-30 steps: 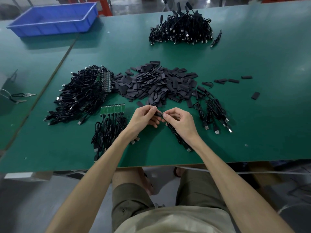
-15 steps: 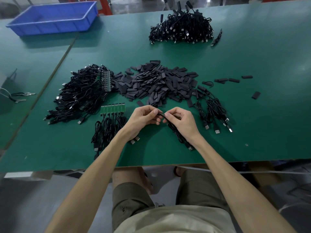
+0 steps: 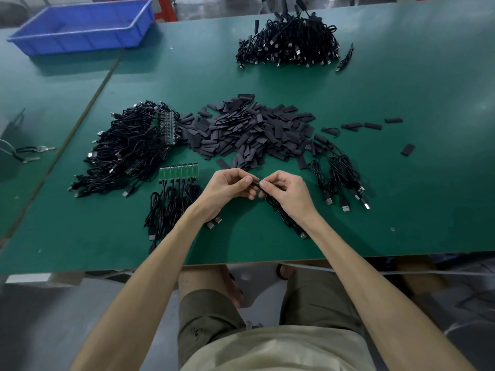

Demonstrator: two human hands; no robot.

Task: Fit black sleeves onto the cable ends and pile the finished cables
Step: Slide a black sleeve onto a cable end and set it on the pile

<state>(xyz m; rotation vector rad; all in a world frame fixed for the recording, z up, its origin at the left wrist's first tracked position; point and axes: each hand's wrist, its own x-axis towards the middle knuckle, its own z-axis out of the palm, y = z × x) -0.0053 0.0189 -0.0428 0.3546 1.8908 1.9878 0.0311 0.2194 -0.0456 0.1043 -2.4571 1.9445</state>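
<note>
My left hand (image 3: 227,190) and my right hand (image 3: 288,192) meet just above the green table (image 3: 401,196), fingertips together. Between them is a small black sleeve (image 3: 255,182), pinched by my left fingers, while my right hand pinches the end of a black cable (image 3: 281,212) that trails under my right wrist to its USB plug. A big heap of loose black sleeves (image 3: 249,129) lies just beyond my hands. A pile of cables (image 3: 289,46) sits at the far side.
A tangle of cables with green boards (image 3: 126,148) lies at left, and a row of green boards with cables (image 3: 176,194) sits by my left wrist. Several cables (image 3: 340,175) lie to the right. A blue bin (image 3: 83,25) stands far left. Keys (image 3: 32,153) lie at the left edge.
My hands stay together at the same spot; the fingers have shifted slightly along the sleeve and cable end. Nothing else moved.
</note>
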